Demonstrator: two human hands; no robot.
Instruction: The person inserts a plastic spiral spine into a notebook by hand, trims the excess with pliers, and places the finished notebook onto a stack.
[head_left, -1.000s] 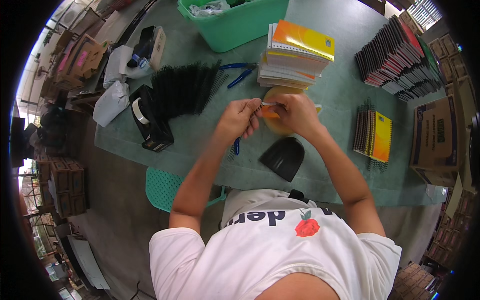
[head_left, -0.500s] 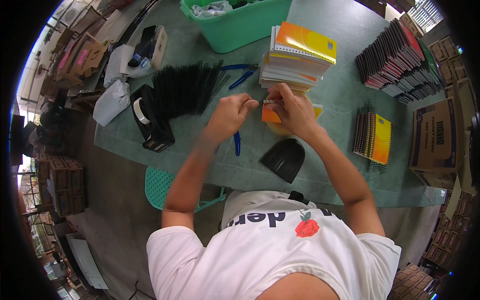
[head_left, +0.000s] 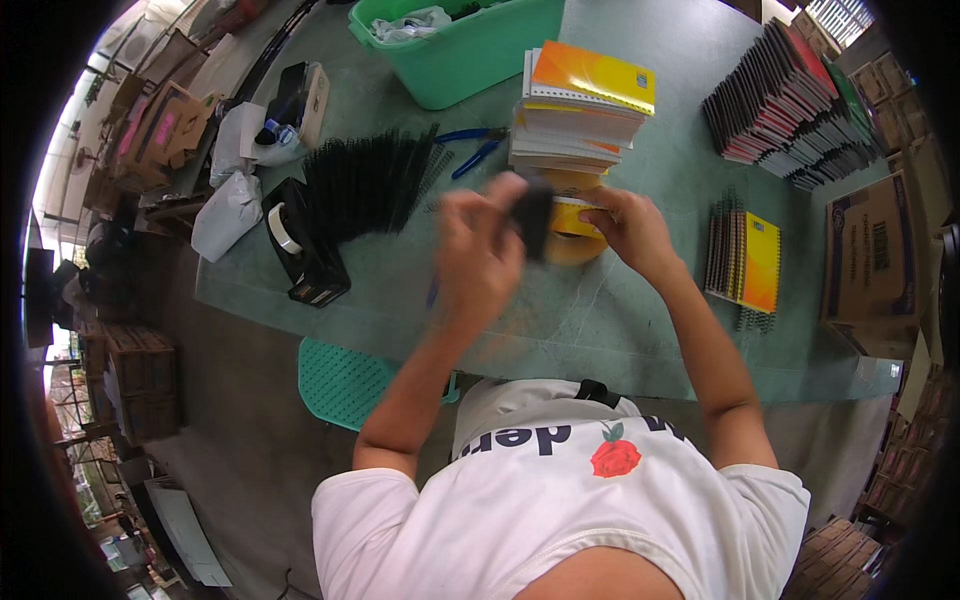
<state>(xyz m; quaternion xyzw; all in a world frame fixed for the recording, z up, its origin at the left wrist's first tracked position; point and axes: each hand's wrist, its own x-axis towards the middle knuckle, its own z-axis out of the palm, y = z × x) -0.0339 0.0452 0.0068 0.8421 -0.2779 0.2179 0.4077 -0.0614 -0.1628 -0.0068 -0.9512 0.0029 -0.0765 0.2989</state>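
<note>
My left hand (head_left: 480,250), slightly blurred, grips a black, flat piece with a rounded end (head_left: 532,218). It holds this up against the left end of a small yellow-and-orange notebook (head_left: 578,216). My right hand (head_left: 635,230) pinches the notebook's right side between thumb and fingers. Below the notebook lies a round, yellowish-tan object (head_left: 573,252), partly covered. Just beyond my hands stands a stack of similar notebooks (head_left: 595,75) with punched edges. Pliers with blue handles (head_left: 478,155) rest left of that stack.
A heap of black wire coils (head_left: 365,175) and a black tape dispenser (head_left: 300,245) lie to the left. Behind stands a green tub (head_left: 460,65). Bound notebooks (head_left: 760,262), a larger pile of dark notebooks (head_left: 775,110) and a cardboard box (head_left: 870,255) occupy the right.
My left hand has picked up the black rounded piece from the table's near side and raised it to the notebook. My right hand has shifted right and slightly nearer.
</note>
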